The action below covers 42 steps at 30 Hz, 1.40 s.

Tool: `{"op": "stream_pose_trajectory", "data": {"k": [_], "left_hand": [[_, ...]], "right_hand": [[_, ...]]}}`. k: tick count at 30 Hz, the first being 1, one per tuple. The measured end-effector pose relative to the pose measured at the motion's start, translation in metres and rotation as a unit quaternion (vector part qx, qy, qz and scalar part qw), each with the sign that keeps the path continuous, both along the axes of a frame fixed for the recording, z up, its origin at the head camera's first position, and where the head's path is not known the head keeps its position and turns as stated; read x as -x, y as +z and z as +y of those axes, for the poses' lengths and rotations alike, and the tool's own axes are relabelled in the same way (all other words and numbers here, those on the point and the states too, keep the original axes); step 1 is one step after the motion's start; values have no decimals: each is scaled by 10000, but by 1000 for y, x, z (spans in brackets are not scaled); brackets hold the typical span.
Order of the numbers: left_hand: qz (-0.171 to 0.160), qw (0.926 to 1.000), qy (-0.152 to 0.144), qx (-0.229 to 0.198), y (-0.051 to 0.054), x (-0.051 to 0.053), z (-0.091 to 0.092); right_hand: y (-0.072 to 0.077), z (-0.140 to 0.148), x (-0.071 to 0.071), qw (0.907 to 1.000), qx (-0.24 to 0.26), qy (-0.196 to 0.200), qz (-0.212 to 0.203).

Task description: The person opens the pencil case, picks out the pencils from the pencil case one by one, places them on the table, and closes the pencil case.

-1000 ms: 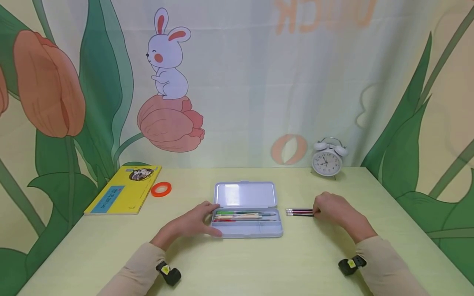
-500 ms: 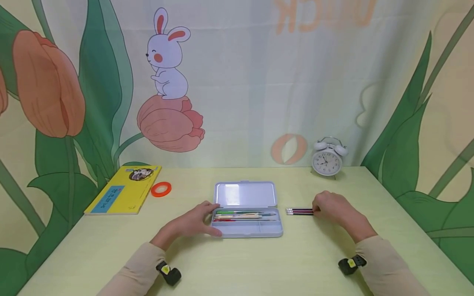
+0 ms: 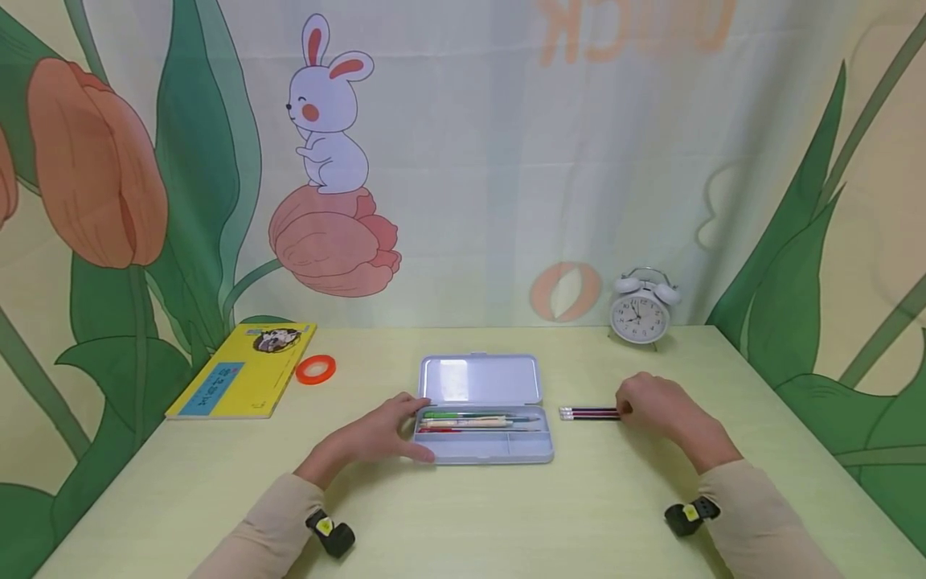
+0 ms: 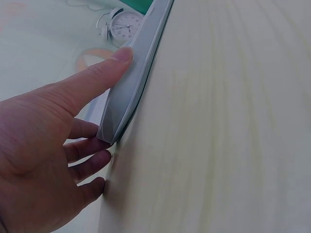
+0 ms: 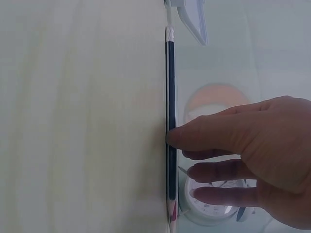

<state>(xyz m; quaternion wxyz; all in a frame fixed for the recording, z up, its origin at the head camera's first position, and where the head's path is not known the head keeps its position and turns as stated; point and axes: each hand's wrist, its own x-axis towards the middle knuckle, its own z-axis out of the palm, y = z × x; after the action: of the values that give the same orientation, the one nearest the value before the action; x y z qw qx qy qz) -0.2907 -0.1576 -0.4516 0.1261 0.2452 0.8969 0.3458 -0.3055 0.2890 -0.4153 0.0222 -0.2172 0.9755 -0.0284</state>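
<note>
An open pale pencil case (image 3: 459, 449) lies on the table, with several pens and pencils (image 3: 470, 422) in its rear compartment. My left hand (image 3: 372, 434) holds the case's left end, thumb on the near corner and fingers round the far side; in the left wrist view the thumb of that hand (image 4: 53, 131) rests on the case's side (image 4: 131, 73). To the right of the case lie dark pencils (image 3: 587, 414) side by side, white-ended tips toward it. My right hand (image 3: 661, 410) pinches them near their right part; the right wrist view shows the hand (image 5: 252, 150) with its thumb against a pencil (image 5: 171, 92).
A white alarm clock (image 3: 640, 317) stands at the back right. At the back left lie a yellow book (image 3: 253, 378) and an orange tape ring (image 3: 316, 381). A printed curtain (image 3: 463, 201) hangs behind the table (image 3: 506, 523).
My right hand has shifted slightly to the right along the pencils, so more of their length shows. The pencils are drawn closer together than a second ago. My left hand stays on the case.
</note>
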Motion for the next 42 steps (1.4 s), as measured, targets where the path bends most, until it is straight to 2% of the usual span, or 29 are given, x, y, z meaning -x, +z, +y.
{"op": "stream_pose_trajectory", "data": {"k": [9, 15, 23, 31, 38, 42], "left_hand": [[15, 10000, -29, -29, -1, 0, 0], [19, 10000, -18, -13, 0, 0, 0], [15, 10000, 18, 1, 3, -2, 1], [1, 10000, -2, -45, 4, -5, 1], [-98, 9998, 140, -75, 4, -4, 1], [-175, 9996, 222, -19, 4, -3, 2]], "right_hand": [[-1, 23, 3, 9999, 112, -116, -47], [0, 37, 4, 9991, 212, -282, -237], [11, 45, 0, 9970, 448, -468, -430], [28, 22, -6, 9952, 947, -214, -81], [49, -12, -15, 9883, 1150, 552, 838], [54, -34, -17, 9873, 1188, 651, 827]]}}
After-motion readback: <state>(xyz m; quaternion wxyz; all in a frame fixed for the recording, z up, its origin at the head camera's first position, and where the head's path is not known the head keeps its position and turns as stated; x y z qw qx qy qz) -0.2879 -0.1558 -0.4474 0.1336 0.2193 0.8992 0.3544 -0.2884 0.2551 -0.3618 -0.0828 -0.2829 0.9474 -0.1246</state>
